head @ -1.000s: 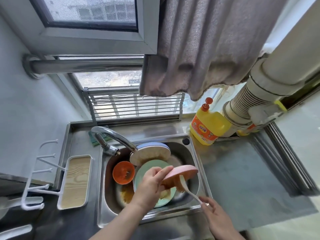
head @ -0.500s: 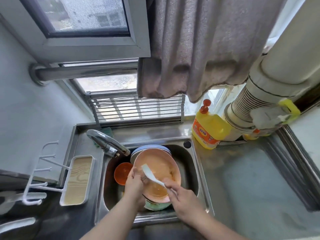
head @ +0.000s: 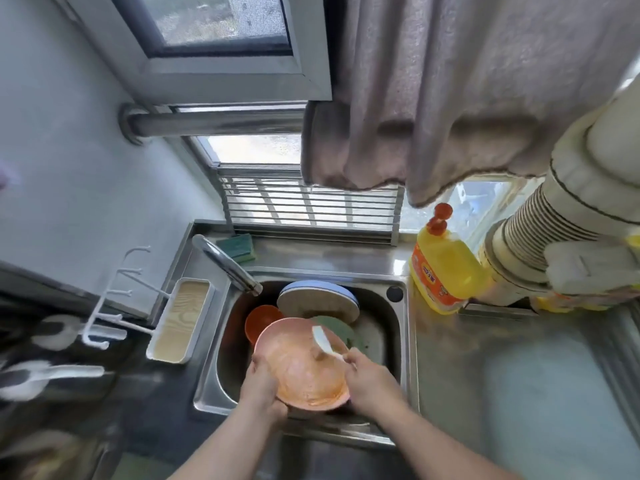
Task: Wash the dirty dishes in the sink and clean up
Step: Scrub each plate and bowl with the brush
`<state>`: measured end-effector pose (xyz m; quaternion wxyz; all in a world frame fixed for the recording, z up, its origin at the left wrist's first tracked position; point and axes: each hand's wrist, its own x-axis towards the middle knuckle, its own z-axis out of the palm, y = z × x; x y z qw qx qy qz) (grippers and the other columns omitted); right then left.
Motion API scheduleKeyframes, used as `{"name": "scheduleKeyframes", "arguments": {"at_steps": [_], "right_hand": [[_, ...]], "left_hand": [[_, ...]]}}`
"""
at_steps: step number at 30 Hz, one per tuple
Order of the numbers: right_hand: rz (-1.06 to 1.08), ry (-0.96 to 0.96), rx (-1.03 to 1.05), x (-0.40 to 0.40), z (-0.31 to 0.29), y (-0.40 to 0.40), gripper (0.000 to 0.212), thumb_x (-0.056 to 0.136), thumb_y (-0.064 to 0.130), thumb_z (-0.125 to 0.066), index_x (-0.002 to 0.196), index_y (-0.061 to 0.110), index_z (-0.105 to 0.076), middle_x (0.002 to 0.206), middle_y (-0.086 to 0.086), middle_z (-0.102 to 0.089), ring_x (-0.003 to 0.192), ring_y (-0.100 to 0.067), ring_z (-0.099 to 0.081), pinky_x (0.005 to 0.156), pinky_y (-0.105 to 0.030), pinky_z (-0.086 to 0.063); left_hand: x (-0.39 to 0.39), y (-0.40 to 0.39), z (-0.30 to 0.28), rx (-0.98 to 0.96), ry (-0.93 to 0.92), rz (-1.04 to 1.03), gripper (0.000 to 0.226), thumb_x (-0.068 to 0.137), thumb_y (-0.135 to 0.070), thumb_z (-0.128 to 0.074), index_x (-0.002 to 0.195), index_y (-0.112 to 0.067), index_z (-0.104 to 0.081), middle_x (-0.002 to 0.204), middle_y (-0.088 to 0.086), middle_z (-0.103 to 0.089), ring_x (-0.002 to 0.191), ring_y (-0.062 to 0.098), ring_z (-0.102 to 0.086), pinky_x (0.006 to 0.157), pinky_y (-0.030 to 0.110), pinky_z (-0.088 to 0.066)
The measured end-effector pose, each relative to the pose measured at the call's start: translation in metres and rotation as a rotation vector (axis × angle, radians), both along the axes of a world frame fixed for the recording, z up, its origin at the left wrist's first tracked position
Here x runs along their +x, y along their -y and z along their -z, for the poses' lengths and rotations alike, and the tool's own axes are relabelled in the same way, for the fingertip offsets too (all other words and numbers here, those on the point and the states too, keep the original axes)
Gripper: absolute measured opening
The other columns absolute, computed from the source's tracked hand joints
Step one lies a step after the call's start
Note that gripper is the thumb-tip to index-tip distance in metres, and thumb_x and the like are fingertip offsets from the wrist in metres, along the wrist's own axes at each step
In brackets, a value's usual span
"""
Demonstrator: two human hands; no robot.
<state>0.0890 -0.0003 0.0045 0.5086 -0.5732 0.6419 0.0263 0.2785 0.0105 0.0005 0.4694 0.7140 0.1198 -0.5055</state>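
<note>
A pink bowl (head: pixel 298 368) smeared with orange sauce is tilted toward me over the steel sink (head: pixel 401 341). My left hand (head: pixel 263 386) grips its left rim. My right hand (head: pixel 370 375) holds a white spoon (head: pixel 323 341) whose head rests inside the bowl. Behind the bowl lie a small orange bowl (head: pixel 259 318), a green plate (head: pixel 336 327), and a blue-rimmed plate (head: pixel 318 299) leaning on the back wall of the sink.
The faucet (head: pixel 225 261) arches over the sink's back left, with a green sponge (head: pixel 237 245) behind it. A yellow detergent bottle (head: pixel 443 268) stands at the back right on the steel counter (head: pixel 519 375). A white tray rack (head: pixel 180 320) sits to the left.
The bowl went from edge-on to open side facing me and came nearer the sink's front edge. My right hand brought the spoon into the bowl. The camera tilted down and closer.
</note>
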Motion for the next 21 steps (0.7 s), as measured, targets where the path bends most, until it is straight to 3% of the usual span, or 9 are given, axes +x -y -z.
{"name": "scheduleKeyframes", "arguments": {"at_steps": [2,4,7,9,12,15,18,21], "right_hand": [[-0.021,-0.042,0.052,-0.025,0.005,-0.011,0.014,0.099,0.051,-0.032,0.098,0.051,-0.047,0.097,0.003,-0.068,0.093,-0.028,-0.065,0.085,-0.041,-0.055],[-0.043,0.007,0.085,-0.017,-0.006,-0.034,0.012,0.096,0.053,-0.036,0.091,0.055,-0.046,0.101,0.005,-0.068,0.098,-0.024,-0.065,0.087,-0.034,-0.052],[-0.061,0.109,0.063,0.034,-0.021,-0.041,0.02,0.096,0.051,-0.039,0.114,0.055,-0.047,0.12,0.0,-0.069,0.113,-0.024,-0.064,0.094,-0.032,-0.048],[-0.033,0.056,-0.007,0.052,-0.01,-0.021,0.027,0.101,0.048,-0.035,0.124,0.047,-0.048,0.125,-0.005,-0.068,0.116,-0.031,-0.063,0.092,-0.038,-0.048],[0.067,-0.15,0.02,0.036,0.003,-0.004,0.019,0.104,0.045,-0.031,0.114,0.037,-0.045,0.117,-0.006,-0.071,0.108,-0.033,-0.065,0.087,-0.038,-0.052],[0.101,-0.132,0.048,0.052,-0.017,-0.045,0.018,0.104,0.043,-0.035,0.115,0.038,-0.048,0.118,-0.003,-0.071,0.108,-0.027,-0.065,0.087,-0.034,-0.05],[0.08,-0.041,0.02,0.112,-0.032,-0.057,0.029,0.103,0.045,-0.039,0.129,0.042,-0.052,0.128,0.0,-0.069,0.117,-0.026,-0.062,0.095,-0.035,-0.048],[0.162,-0.131,-0.067,0.124,-0.014,-0.028,0.033,0.102,0.046,-0.032,0.131,0.041,-0.048,0.125,-0.006,-0.069,0.115,-0.034,-0.064,0.092,-0.041,-0.051]], "left_hand": [[0.012,0.004,0.002,0.03,0.022,0.004,0.041,0.11,-0.051,-0.037,0.147,-0.035,-0.048,0.136,0.018,-0.063,0.117,0.048,-0.063,0.095,0.08,-0.045],[0.025,0.006,0.01,0.057,0.048,0.024,0.046,0.11,-0.054,-0.035,0.15,-0.034,-0.045,0.141,0.018,-0.06,0.118,0.049,-0.062,0.093,0.079,-0.047],[0.03,0.009,0.022,0.042,0.042,0.065,0.047,0.111,-0.052,-0.034,0.152,-0.03,-0.044,0.137,0.016,-0.059,0.112,0.046,-0.062,0.088,0.067,-0.054],[0.031,0.011,0.024,0.054,-0.032,0.075,0.045,0.112,-0.049,-0.035,0.152,-0.031,-0.044,0.131,0.018,-0.061,0.109,0.048,-0.063,0.087,0.07,-0.053],[0.056,0.019,0.026,0.031,-0.101,0.114,0.046,0.112,-0.046,-0.036,0.154,-0.029,-0.042,0.135,0.021,-0.061,0.117,0.048,-0.061,0.086,0.067,-0.052],[0.09,0.031,0.031,-0.018,-0.122,0.186,0.045,0.112,-0.047,-0.036,0.153,-0.029,-0.041,0.14,0.019,-0.059,0.121,0.046,-0.061,0.086,0.066,-0.052],[0.095,0.031,0.027,-0.05,-0.158,0.299,0.04,0.111,-0.047,-0.04,0.147,-0.03,-0.047,0.118,0.013,-0.067,0.099,0.036,-0.068,0.075,0.05,-0.057],[0.091,0.024,0.021,-0.023,-0.282,0.349,0.035,0.11,-0.049,-0.04,0.142,-0.037,-0.047,0.114,0.013,-0.069,0.094,0.037,-0.07,0.067,0.05,-0.059]]}}
